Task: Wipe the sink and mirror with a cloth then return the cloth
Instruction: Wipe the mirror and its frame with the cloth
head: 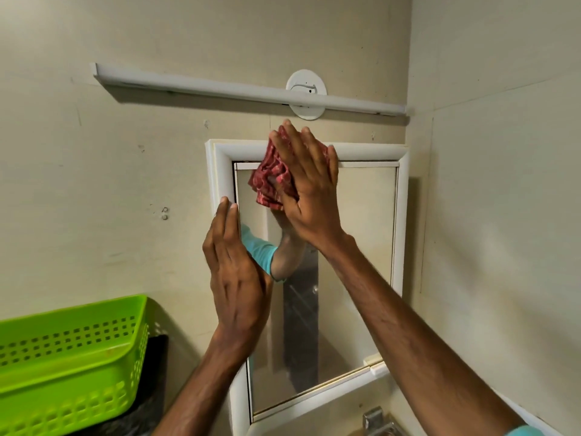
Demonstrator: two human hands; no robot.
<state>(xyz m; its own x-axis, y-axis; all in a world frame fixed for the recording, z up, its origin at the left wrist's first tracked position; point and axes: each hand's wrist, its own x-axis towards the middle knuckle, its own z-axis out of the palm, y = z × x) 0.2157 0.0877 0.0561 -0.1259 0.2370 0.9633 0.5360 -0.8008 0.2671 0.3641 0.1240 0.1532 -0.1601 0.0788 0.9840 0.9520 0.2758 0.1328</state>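
Observation:
A white-framed mirror (pixel 355 247) hangs on the beige wall. My right hand (pixel 309 190) lies flat over a red patterned cloth (pixel 272 176) and presses it against the mirror's top left area, partly over the upper frame. My left hand (pixel 234 272) rests with straight fingers against the mirror's left frame edge and holds nothing. The mirror reflects my arm and a teal sleeve. Only the metal tap (pixel 377 421) of the sink shows at the bottom edge; the basin is out of sight.
A bright green perforated plastic basket (pixel 72 357) sits at the lower left on something dark. A white tube light fixture (pixel 245 89) runs along the wall above the mirror. A side wall closes the corner on the right.

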